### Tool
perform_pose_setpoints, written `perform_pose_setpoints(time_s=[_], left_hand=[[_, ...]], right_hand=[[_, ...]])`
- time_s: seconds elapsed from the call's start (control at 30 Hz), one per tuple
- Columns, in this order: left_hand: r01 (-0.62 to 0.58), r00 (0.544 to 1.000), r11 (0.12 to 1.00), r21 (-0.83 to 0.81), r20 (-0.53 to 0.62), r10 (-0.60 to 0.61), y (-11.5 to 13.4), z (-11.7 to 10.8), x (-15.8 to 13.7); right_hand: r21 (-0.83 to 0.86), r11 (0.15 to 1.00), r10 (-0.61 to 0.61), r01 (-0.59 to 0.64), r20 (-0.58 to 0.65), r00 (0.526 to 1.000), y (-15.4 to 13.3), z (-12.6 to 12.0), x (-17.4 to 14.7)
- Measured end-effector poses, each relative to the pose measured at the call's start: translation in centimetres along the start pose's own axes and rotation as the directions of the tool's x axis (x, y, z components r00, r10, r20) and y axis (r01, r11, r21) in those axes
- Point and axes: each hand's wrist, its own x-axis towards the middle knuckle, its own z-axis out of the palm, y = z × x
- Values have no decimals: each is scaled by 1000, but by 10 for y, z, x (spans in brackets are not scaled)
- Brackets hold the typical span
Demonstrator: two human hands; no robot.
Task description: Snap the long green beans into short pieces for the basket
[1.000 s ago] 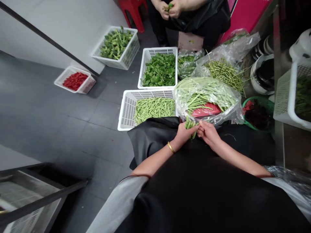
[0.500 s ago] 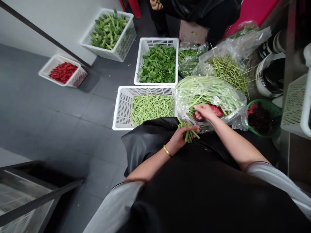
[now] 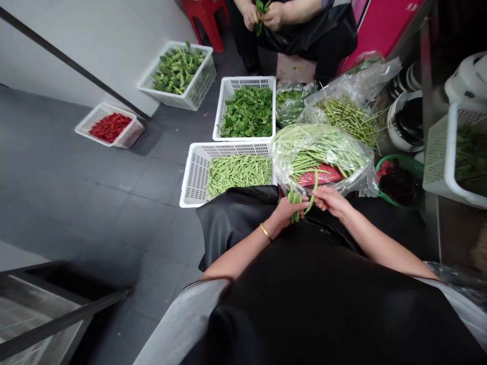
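My left hand [image 3: 286, 212], with a gold bangle at its wrist, is closed around a small bunch of green bean pieces [image 3: 294, 202] above the apron on my lap. Just to its right, my right hand [image 3: 330, 199] pinches one long green bean [image 3: 314, 190] that stands up between the two hands. Beyond them lies an opened clear plastic bag [image 3: 365, 172] of long green beans, with something red showing inside. A white basket [image 3: 192, 175] to the left of the bag holds many short cut bean pieces [image 3: 239, 173].
Behind sits a white basket of leafy greens [image 3: 247, 114]. Farther left are baskets of red peppers [image 3: 110, 126] and green stalks [image 3: 177, 71]. A green colander [image 3: 403, 203] and a white crate [image 3: 437, 159] stand at right. Across from me, a co-worker's hands [image 3: 274, 16] hold greens.
My right hand has drawn back from the bag towards my left hand, now with a long bean in its fingers. The view has tilted up, showing both of the co-worker's hands.
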Motion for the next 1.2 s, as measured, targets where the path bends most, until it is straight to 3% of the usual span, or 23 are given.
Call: perform_pose_setpoints(time_s=[0.1, 0.2, 0.33, 0.43, 0.53, 0.6, 0.63, 0.67, 0.73, 0.77, 0.83, 0.9, 0.97, 1.03, 1.1, 1.17, 1.2], left_hand=[[-44, 999, 998, 40, -8, 44, -2, 3, -4], [-194, 976, 981, -28, -107, 190, 2, 4, -10], [-358, 917, 922, -150, -241, 317, 8, 6, -15], [-372, 909, 913, -170, -266, 321, 8, 4, -16], [-307, 932, 930, -201, -261, 251, 6, -1, -13], [-186, 971, 953, -240, -192, 141, 6, -4, -11], [-116, 987, 960, -255, -137, 83, 6, -6, -11], [-55, 997, 963, -262, -73, 36, 6, -6, -12], [28, 996, 974, -226, 86, -9, 6, -7, -16], [44, 985, 982, -185, 171, -12, 7, -7, -19], [46, 946, 995, -89, 325, -15, 9, -6, -24], [49, 901, 998, -25, 433, -34, 10, -5, -28], [83, 871, 996, -22, 488, -62, 11, -4, -28], [144, 869, 987, -68, 487, -93, 11, -4, -26], [201, 893, 969, -141, 434, -121, 10, -4, -23], [190, 927, 964, -186, 356, -114, 9, -3, -22], [139, 950, 973, -187, 303, -77, 8, -3, -22]], right_hand=[[-91, 987, -128, 131, 38, 991, -2, 32, -21], [-378, 884, -290, 275, 16, 957, -14, 43, -40], [-803, 468, -398, 369, 182, 899, -17, 46, -58], [-926, 184, -464, 331, 215, 859, -7, 54, -60], [-922, 14, -545, 386, 316, 776, -2, 62, -64], [-852, 11, -589, 523, 417, 692, -7, 62, -70], [-818, 54, -604, 573, 431, 671, -11, 58, -74], [-787, 126, -588, 604, 431, 685, -16, 53, -78], [-742, 329, -427, 584, 435, 793, -25, 37, -83], [-724, 438, -303, 533, 439, 846, -28, 28, -84], [-660, 642, -113, 390, 422, 899, -28, 16, -82], [-509, 807, -123, 300, 352, 928, -24, 15, -78], [-354, 877, -245, 324, 250, 937, -19, 24, -69], [-378, 824, -399, 422, 142, 906, -15, 36, -56], [-581, 658, -555, 479, 55, 830, -12, 42, -40], [-798, 446, -632, 405, 40, 774, -8, 40, -24], [-869, 362, -619, 336, 45, 784, -6, 37, -18]])
